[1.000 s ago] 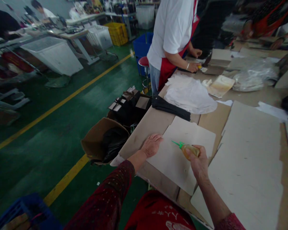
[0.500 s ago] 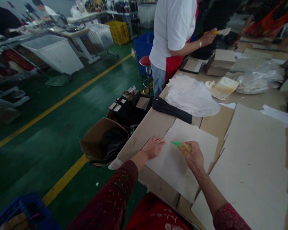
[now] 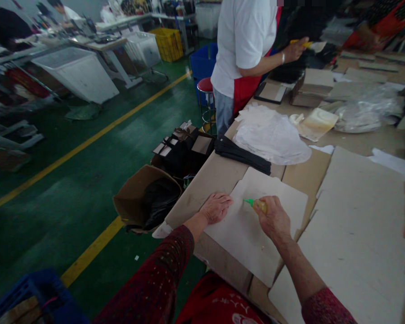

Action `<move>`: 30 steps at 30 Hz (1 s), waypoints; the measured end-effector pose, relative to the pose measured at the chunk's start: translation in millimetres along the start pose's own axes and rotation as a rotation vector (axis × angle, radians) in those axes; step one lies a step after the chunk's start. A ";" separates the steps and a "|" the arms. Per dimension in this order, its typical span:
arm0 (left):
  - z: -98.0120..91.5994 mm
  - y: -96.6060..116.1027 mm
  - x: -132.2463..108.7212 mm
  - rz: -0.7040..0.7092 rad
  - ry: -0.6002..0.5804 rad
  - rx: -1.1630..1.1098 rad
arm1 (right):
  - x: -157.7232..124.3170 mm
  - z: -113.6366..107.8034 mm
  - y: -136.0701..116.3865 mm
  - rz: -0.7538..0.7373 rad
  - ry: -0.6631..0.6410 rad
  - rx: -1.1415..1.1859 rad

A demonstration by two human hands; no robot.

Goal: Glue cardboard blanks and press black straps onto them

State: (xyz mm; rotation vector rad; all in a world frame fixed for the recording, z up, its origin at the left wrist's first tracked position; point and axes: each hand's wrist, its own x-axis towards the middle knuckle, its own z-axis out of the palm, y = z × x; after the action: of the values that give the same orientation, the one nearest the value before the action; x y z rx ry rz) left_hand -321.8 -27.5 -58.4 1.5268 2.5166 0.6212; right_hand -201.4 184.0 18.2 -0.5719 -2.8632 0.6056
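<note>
A pale flat sheet of board (image 3: pixel 243 238) lies at the near edge of the worktable. My left hand (image 3: pixel 217 208) rests flat on its left side, fingers stretched out. In my right hand (image 3: pixel 274 219) is a squeeze glue bottle (image 3: pixel 261 206) with a green nozzle, tilted so that the tip points left, over the middle of the sheet. Whether the tip touches the board I cannot tell. Just beyond the sheet lies a bundle of black strips (image 3: pixel 243 154), beside a pile of thin white pieces (image 3: pixel 273 135).
More large pale boards (image 3: pixel 354 234) overlap on the right. A co-worker (image 3: pixel 243 49) at the table's far side holds a yellow-handled brush. On the floor to the left stand an open cardboard box (image 3: pixel 131 193) with black material and a blue crate (image 3: pixel 37 297).
My right hand and the glue bottle have shifted slightly to the right. My left hand stays in place. The co-worker's brush hand has turned a little.
</note>
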 end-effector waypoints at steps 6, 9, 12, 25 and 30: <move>-0.3 0.2 0.2 -0.002 0.000 -0.007 | 0.8 -2.9 4.2 0.024 -0.030 0.026; -1.2 0.9 0.2 -0.008 -0.002 -0.009 | 0.8 -3.7 4.0 0.027 -0.050 0.065; -2.2 1.5 0.2 -0.010 -0.006 -0.012 | 0.8 -2.5 1.8 0.045 -0.069 0.088; -2.0 1.2 -0.4 -0.013 -0.012 -0.003 | 0.3 6.0 -0.6 0.053 0.033 0.066; -2.0 0.7 0.2 -0.006 -0.015 0.004 | 1.1 -4.5 2.6 0.072 -0.030 0.068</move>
State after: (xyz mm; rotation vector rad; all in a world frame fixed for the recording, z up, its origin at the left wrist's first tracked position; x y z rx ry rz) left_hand -322.0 -27.6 -56.2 1.5184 2.5121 0.6012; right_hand -200.5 188.2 21.2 -0.6634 -2.8476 0.7265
